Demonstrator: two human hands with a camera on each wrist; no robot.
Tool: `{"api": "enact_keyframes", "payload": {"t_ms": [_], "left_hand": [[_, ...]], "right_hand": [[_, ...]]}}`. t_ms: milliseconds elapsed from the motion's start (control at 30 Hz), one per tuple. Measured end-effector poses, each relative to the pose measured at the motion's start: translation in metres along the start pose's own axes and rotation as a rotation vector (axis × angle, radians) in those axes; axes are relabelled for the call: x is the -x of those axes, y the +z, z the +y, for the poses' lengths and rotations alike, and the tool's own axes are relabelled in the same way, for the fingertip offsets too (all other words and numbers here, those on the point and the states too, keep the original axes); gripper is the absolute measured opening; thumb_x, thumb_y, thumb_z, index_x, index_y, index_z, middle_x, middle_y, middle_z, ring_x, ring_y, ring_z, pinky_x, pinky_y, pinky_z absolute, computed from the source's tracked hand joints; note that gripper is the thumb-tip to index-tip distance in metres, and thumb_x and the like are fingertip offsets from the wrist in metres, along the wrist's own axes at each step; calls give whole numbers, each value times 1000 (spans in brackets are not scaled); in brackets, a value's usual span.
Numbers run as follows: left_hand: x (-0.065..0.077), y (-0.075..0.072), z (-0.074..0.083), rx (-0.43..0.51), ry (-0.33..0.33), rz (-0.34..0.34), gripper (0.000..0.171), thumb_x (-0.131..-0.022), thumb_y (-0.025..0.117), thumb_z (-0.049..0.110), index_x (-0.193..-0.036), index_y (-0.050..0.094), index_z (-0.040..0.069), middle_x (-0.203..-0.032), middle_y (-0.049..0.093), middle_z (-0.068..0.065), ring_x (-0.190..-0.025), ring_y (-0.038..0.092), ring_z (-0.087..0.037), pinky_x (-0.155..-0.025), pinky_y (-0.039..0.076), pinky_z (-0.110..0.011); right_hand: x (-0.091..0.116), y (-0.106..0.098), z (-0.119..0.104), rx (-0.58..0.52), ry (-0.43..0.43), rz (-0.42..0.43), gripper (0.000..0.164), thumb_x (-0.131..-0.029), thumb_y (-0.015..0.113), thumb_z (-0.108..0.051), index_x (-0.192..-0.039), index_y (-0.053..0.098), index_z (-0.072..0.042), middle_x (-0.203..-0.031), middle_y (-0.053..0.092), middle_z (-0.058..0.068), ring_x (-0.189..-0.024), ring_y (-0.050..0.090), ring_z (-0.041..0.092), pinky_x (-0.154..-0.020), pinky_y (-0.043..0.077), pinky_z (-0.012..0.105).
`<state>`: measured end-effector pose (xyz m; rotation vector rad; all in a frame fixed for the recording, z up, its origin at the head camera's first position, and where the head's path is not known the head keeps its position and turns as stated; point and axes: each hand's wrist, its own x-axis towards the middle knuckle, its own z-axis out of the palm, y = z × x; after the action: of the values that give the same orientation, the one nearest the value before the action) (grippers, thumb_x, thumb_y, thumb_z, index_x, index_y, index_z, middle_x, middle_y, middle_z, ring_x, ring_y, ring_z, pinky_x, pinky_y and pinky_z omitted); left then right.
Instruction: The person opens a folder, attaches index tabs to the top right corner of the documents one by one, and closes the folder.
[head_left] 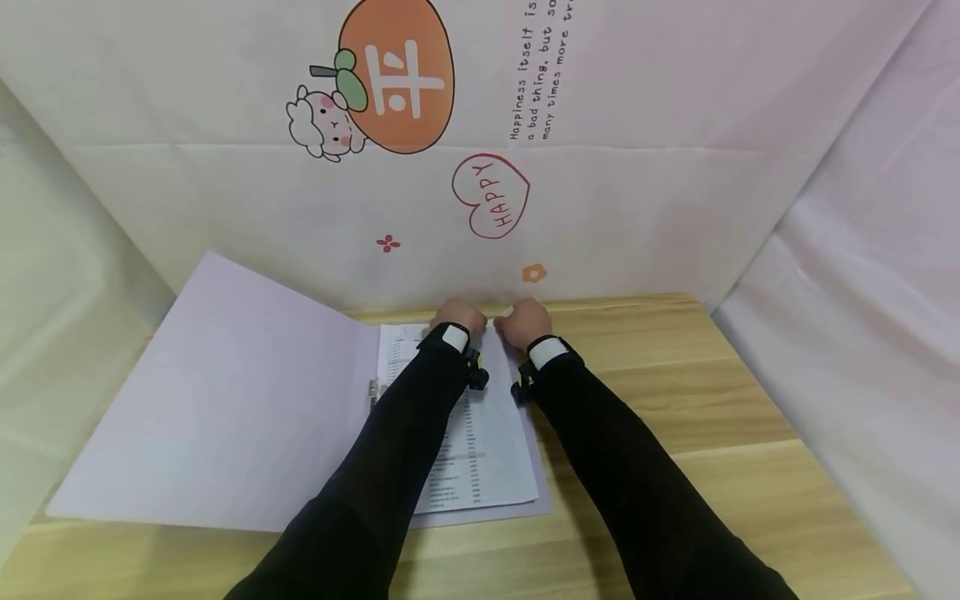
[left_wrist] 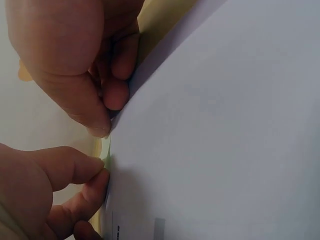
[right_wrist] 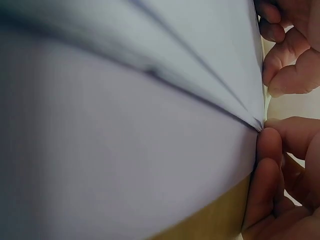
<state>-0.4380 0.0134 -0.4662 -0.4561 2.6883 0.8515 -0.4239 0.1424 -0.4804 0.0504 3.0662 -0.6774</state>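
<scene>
A pale purple folder (head_left: 225, 400) lies spread open, its left cover raised in part off the table. Printed paper sheets (head_left: 495, 450) rest on its right side. At their far edge, my left hand (head_left: 459, 317) pinches the edge between thumb and finger. Close to its right, my right hand (head_left: 525, 323) pinches the far right corner of the sheets (right_wrist: 200, 30). Between the two hands, a thin pale green strip (left_wrist: 106, 150) shows at the paper edge in the left wrist view; what it belongs to is unclear. The sleeves hide part of the sheets.
A metal clip (head_left: 372, 393) sits by the folder's spine, partly behind the left sleeve. The wooden table (head_left: 645, 392) extends to the right. White cloth with printed drawings (head_left: 397, 75) stands right behind the table's far edge, and more cloth hangs at both sides.
</scene>
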Motion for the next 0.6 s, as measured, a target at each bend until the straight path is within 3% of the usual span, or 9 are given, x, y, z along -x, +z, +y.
{"api": "enact_keyframes", "payload": {"t_ms": [267,433,500,567,600], "left_hand": [[-6,0,2,4,-36,-31,37,-85,73,36,-110,70,9,-116,64,-8,-104,55,-32,-98,32,-55],[-4,-3,0,-9,-11,-46,32,-86,72,32,-109,71,10,-112,66,-8,-98,57,-31,-95,33,-53],[1,-4,0,-16,-6,-41,33,-88,70,33,-113,70,10,-116,65,-7,-102,56,-30,-96,32,-50],[-3,-1,0,-45,7,-54,34,-91,65,31,-117,68,10,-121,62,-8,-108,53,-31,-96,31,-50],[-2,-2,0,-87,42,-71,36,-93,62,31,-121,67,9,-125,60,-10,-111,52,-32,-98,32,-51]], "right_hand": [[1,-4,-1,13,-20,6,35,-91,69,-28,-68,57,-6,-70,57,7,-67,54,24,-65,45,36],[-2,-4,-1,34,-27,10,42,-90,70,-29,-60,51,-8,-62,52,4,-65,52,24,-65,46,36],[-1,-5,-2,31,-24,16,44,-90,71,-28,-58,49,-8,-61,49,4,-64,52,24,-65,46,37],[0,-5,-2,19,-20,21,42,-89,72,-29,-59,51,-6,-62,51,6,-65,53,25,-67,47,39],[0,-5,-1,8,-17,22,41,-89,72,-29,-62,54,-5,-65,54,7,-67,54,26,-69,48,39]]}}
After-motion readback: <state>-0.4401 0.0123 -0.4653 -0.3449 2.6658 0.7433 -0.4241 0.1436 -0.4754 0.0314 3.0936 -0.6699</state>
